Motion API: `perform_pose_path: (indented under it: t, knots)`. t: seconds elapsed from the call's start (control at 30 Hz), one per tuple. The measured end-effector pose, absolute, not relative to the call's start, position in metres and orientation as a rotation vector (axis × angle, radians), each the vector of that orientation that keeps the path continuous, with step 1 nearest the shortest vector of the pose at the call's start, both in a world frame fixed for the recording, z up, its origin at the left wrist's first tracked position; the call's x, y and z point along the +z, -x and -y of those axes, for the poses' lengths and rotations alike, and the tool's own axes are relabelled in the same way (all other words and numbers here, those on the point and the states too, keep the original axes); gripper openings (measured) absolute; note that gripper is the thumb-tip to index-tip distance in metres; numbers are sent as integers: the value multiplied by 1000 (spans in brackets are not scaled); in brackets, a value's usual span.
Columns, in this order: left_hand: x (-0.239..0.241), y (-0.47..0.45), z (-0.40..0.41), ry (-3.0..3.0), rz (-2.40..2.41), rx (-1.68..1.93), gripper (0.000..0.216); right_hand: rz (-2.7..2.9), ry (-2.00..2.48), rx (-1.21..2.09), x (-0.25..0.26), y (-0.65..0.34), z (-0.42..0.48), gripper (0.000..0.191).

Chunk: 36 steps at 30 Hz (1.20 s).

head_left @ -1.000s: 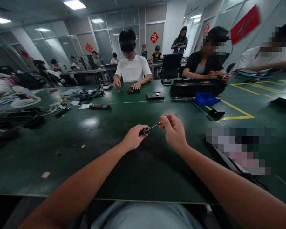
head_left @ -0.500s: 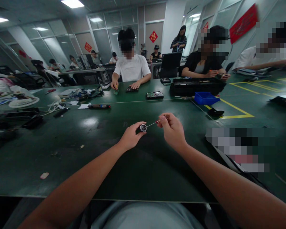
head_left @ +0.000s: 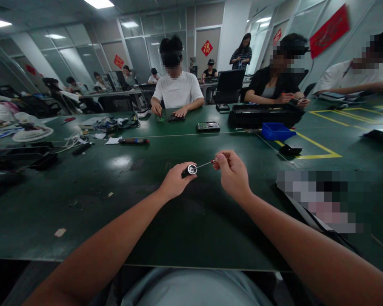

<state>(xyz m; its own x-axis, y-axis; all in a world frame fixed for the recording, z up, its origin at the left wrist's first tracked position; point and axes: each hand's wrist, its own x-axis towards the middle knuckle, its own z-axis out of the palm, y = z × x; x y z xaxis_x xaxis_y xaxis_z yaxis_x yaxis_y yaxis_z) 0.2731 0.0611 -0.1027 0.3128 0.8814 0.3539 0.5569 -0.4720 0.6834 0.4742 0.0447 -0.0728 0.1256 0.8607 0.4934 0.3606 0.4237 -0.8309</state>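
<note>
My left hand pinches a small round silver and black part above the green table. My right hand grips a thin screwdriver with a reddish handle. Its metal tip touches the round part. Both hands hover near the middle of the table, close together, a little above its surface.
A blue bin and a long black tray stand at the back right. A circuit board lies across the table. Cables and tools sit at the back left. Several people work at the far side. Yellow tape lines mark the right.
My left hand has turned the round part so its silver face shows more. Both hands have risen slightly; the screwdriver tip stays on the part.
</note>
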Motion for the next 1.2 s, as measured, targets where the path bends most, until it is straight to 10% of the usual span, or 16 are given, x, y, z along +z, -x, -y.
perform_pose_path:
  t: [1.2]
  knots:
    - [-104, -269, -64, -2314, -1307, 965, 37, 1810, 1066, 341, -67, -478, -38, 26]
